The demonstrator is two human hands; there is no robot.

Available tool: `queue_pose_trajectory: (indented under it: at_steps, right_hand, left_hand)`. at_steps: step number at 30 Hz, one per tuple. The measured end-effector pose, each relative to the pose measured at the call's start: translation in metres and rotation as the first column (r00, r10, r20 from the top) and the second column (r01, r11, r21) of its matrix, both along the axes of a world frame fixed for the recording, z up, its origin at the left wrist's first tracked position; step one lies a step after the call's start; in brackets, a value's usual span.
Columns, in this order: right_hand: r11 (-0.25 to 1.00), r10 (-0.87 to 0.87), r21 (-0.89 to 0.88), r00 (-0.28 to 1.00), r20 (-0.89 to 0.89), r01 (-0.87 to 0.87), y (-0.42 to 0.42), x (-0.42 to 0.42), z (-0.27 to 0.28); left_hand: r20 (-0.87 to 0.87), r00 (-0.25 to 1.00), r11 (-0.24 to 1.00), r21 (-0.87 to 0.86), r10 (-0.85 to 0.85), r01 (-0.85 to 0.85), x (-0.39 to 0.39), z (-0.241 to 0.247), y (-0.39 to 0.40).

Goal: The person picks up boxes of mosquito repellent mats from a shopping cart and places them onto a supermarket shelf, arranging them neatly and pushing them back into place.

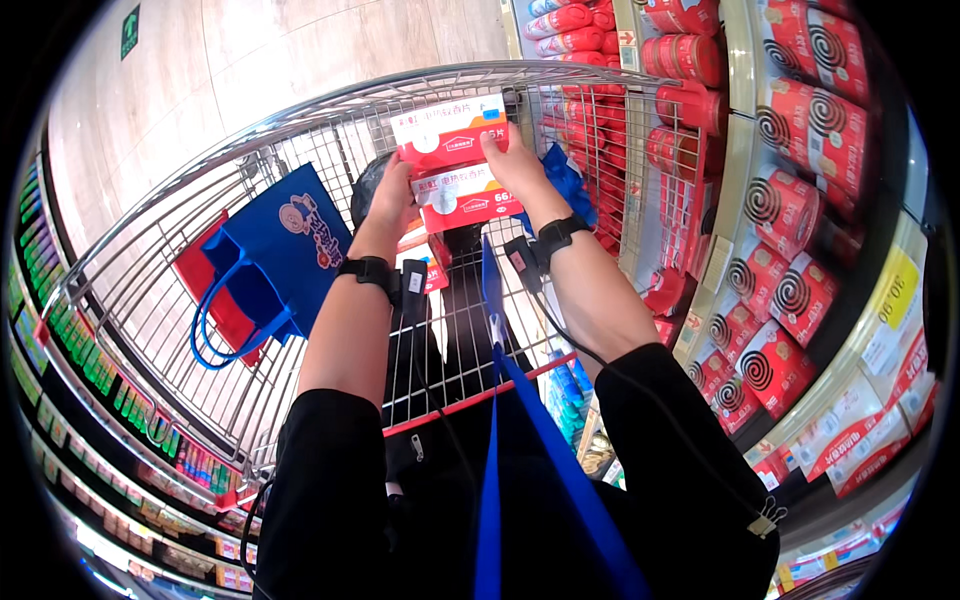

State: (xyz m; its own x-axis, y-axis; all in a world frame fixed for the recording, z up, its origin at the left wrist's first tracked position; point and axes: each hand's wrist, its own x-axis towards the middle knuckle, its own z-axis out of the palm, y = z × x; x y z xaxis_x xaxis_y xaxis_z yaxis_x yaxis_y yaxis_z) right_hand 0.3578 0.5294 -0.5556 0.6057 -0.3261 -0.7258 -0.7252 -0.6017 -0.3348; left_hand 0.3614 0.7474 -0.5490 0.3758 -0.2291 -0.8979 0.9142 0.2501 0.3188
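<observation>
My left hand [394, 191] and my right hand [514, 161] hold a red and white mosquito-mat box [457, 152] between them over a metal shopping cart. A second, matching box [465, 204] is just below it, close to both hands; whether the hands also grip it, I cannot tell. My right thumb lies on the upper box's front. More red and white packaging [436, 279] shows beneath my left wrist. In the cart, a blue tote bag [281, 240] leans at the left over a red item [214, 285]. Crumpled blue material [564, 184] lies beyond my right wrist.
The wire cart [300, 112] surrounds my hands. Shelves on the right hold red mosquito-coil packs [784, 199] and red spray cans [566, 30]. A shelf of green products [82, 337] runs along the left. A blue lanyard [491, 450] and black cables hang near my forearms.
</observation>
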Motion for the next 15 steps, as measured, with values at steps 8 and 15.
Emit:
queue_pose_trajectory:
  at_steps: [8, 15]
  right_hand:
    - [0.999, -0.05, -0.001, 0.999, 0.01, 0.05, 0.01, -0.004, 0.038]
    - [0.972, -0.22, 0.141, 0.941, 0.258, 0.189, 0.015, -0.061, 0.145]
  left_hand:
    - [0.113, 0.993, 0.986, 0.159, 0.034, -0.052, -0.027, -0.021, -0.007]
    - [0.223, 0.962, 0.976, 0.182, -0.156, 0.116, -0.039, 0.092, 0.007]
